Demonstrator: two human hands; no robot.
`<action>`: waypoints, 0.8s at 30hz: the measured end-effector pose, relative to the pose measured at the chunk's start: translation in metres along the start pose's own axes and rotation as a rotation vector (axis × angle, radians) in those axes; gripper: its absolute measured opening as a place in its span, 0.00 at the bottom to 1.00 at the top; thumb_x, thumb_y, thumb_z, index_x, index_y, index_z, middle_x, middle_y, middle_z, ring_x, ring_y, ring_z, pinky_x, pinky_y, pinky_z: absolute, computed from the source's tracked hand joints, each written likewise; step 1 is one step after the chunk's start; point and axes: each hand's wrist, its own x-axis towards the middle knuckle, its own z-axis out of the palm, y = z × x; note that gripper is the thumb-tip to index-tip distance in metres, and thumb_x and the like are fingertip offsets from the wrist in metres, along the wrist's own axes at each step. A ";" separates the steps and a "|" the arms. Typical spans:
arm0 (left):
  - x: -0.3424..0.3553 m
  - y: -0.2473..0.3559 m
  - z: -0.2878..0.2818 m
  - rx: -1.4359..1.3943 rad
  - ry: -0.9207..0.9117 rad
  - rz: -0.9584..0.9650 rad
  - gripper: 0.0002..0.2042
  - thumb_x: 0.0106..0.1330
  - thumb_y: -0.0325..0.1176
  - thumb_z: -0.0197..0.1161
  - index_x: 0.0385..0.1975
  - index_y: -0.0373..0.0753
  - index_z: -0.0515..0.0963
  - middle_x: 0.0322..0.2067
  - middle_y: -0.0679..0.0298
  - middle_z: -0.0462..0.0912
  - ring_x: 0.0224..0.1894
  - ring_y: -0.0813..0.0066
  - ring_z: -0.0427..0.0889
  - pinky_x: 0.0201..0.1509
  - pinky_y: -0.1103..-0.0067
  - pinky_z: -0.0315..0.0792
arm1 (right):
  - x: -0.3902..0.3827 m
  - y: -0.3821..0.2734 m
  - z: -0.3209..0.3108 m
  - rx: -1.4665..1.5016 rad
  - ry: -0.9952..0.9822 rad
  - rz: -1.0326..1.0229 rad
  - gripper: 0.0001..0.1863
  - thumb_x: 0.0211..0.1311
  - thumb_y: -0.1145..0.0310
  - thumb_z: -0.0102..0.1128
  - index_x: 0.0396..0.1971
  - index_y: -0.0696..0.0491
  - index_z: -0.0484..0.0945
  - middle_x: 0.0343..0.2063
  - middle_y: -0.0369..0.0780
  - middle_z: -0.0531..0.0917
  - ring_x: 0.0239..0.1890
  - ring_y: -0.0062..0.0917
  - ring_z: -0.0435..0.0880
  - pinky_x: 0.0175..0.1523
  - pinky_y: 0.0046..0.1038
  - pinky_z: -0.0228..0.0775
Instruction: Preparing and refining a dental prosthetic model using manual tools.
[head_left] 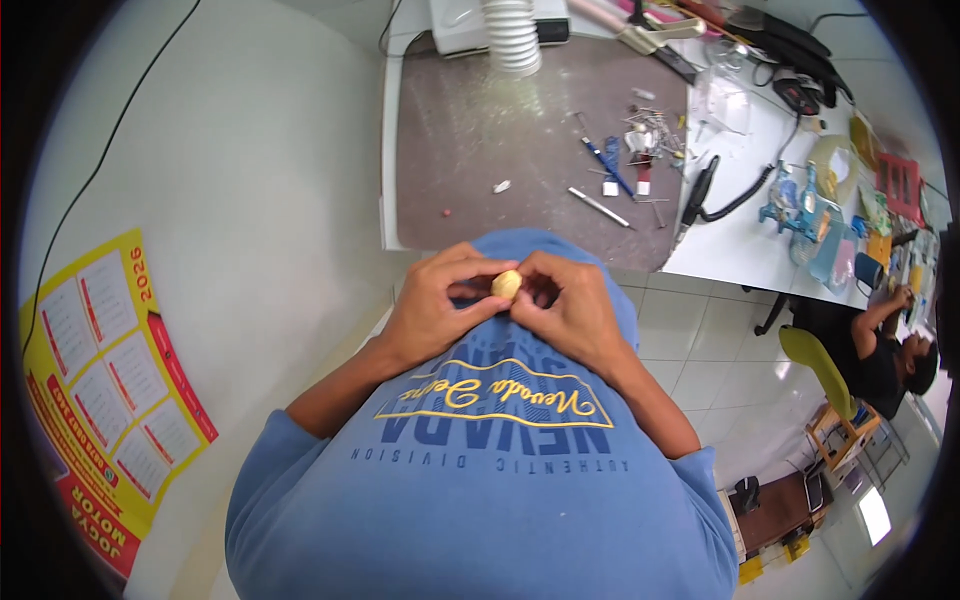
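Closely pinched between both hands, a small, rounded, pale-yellow piece [507,285] sits in front of the person's torso, just off the near edge of a brown-grey, worn tabletop [450,150]. The left hand [440,300] is curled, its thumb and forefinger tips closed on the piece from the left; the right hand [572,305] is likewise curled, its thumb and forefinger at the piece's right side, with the remaining fingers bent under and partly hidden. Behind the hands is a blue short-sleeved shirt [470,520] with yellow and dark-blue printing. On the tabletop lie a tiny white chip [501,186] and a smaller reddish bit [446,212], well apart from a slim blue pen-shaped tool [608,167] and a slim white pen-shaped tool [600,208]. Near the blue tool is a loose heap of thin metal bits [655,133]. At the far edge, a white ribbed hose [512,40] hangs over the surface. To the right, on a white surface, rests a slender black handpiece [700,195] joined to a coiled black cord [745,208]. Farther right, a co-worker in dark clothing [870,345] sits by a yellow-green chair back [818,370].
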 end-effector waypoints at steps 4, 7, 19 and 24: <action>0.001 -0.009 0.001 -0.078 -0.051 -0.041 0.17 0.59 0.20 0.66 0.50 0.33 0.79 0.41 0.60 0.76 0.46 0.72 0.81 0.51 0.78 0.81 | 0.000 0.006 0.004 -0.047 0.037 0.054 0.09 0.46 0.73 0.67 0.27 0.61 0.79 0.17 0.40 0.81 0.20 0.18 0.79 0.27 0.21 0.71; -0.001 -0.013 0.002 -0.103 -0.060 -0.031 0.17 0.59 0.19 0.65 0.49 0.32 0.79 0.41 0.60 0.76 0.46 0.72 0.81 0.52 0.77 0.81 | -0.001 0.006 0.006 -0.056 0.036 0.035 0.08 0.46 0.73 0.67 0.26 0.61 0.79 0.18 0.40 0.81 0.20 0.19 0.80 0.27 0.21 0.72; -0.002 -0.009 -0.001 -0.254 0.012 -0.047 0.19 0.60 0.21 0.66 0.52 0.30 0.77 0.43 0.60 0.76 0.47 0.73 0.79 0.53 0.78 0.80 | -0.001 -0.001 -0.007 0.107 -0.059 0.105 0.06 0.53 0.77 0.64 0.32 0.62 0.82 0.27 0.41 0.86 0.29 0.18 0.84 0.36 0.21 0.77; -0.003 0.013 -0.006 -0.306 0.049 0.005 0.20 0.61 0.24 0.67 0.54 0.31 0.75 0.41 0.61 0.78 0.46 0.75 0.80 0.50 0.79 0.78 | -0.006 -0.022 -0.018 0.540 -0.027 0.179 0.10 0.61 0.76 0.63 0.40 0.64 0.79 0.38 0.43 0.85 0.40 0.21 0.84 0.48 0.20 0.77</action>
